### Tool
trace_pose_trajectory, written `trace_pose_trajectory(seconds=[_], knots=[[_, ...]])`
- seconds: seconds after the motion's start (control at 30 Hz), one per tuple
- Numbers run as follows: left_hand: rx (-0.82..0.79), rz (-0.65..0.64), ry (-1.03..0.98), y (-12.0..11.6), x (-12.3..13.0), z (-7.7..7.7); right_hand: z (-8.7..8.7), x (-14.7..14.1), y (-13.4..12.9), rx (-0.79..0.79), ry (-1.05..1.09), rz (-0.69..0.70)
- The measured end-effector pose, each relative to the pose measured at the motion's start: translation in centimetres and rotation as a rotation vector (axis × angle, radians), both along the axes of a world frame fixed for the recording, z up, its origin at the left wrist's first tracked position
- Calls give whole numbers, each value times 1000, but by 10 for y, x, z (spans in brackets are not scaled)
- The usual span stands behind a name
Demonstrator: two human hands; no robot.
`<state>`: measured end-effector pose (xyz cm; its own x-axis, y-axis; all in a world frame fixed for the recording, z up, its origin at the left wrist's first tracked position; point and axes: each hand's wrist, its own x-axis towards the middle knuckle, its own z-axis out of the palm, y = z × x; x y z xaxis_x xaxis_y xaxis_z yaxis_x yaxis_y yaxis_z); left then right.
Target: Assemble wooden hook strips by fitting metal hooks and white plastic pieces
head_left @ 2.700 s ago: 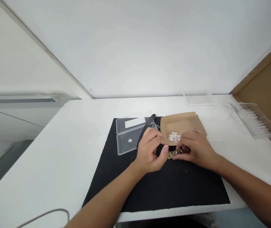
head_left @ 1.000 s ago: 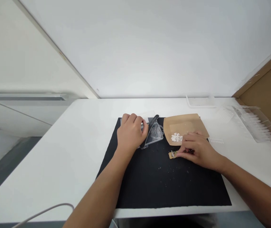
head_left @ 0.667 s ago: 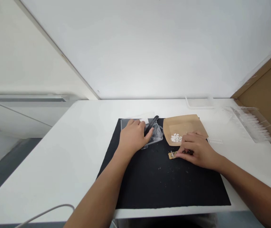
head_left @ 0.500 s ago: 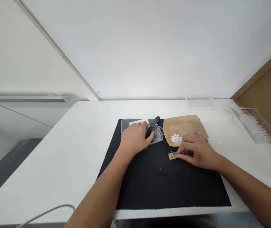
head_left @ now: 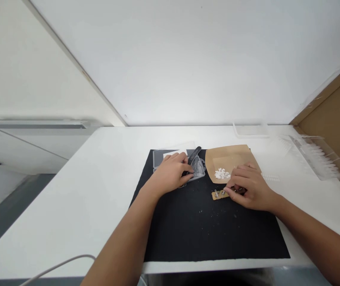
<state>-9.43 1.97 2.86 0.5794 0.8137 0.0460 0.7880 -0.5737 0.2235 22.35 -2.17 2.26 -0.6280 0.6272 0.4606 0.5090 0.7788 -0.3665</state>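
My left hand (head_left: 172, 173) rests over a clear plastic box (head_left: 199, 171) holding transparent pieces. Its fingers are curled, and a small gap shows between thumb and forefinger above the box. A black-handled tool (head_left: 195, 154) lies slanted across the box behind those fingers; its lower end is hidden. My right hand (head_left: 247, 186) has thumb and forefinger closed at the upper edge of a narrow tan strip (head_left: 220, 195) on the black mat (head_left: 194, 222). Small shiny pieces (head_left: 216, 194) sit on the strip's left part; my fingers partly cover its darker right part.
A brown paper tray (head_left: 235, 153) with small white pieces (head_left: 222, 173) stands behind my right hand. On the right lies a clear case (head_left: 319, 157) of white tips. A white frame-like holder (head_left: 250, 130) is at the back. A cable (head_left: 65, 262) runs at front left.
My right fingers have shifted slightly right along the strip, baring more of its left part. My left thumb and forefinger have come off the black-handled tool and lie lower over the box.
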Motion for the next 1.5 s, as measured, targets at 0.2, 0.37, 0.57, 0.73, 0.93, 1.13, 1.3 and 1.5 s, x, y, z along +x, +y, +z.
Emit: trace_pose_trajectory(seconds=[0.2, 0.37, 0.57, 0.73, 0.93, 1.13, 1.3, 1.5], knots=[[-3, 37, -11, -2, 4, -3, 2, 0, 2, 54, 28, -45], [64, -23, -16, -2, 6, -2, 2, 2, 2, 92, 43, -69], [101, -34, -49, 0, 3, -1, 0, 3, 3, 87, 37, -56], [172, -89, -22, -2, 6, 1, 2, 3, 2, 92, 52, -57], [230, -84, -10, -2, 6, 1, 3, 3, 3, 107, 57, -53], [205, -13, -63, -6, 9, 6, 2, 4, 5, 155, 86, -42], [92, 70, -464, -14, 26, 10, 2, 3, 4, 167, 102, -60], [-333, 178, -1069, -30, 64, -3, -3, -3, 1, 227, 157, -87]])
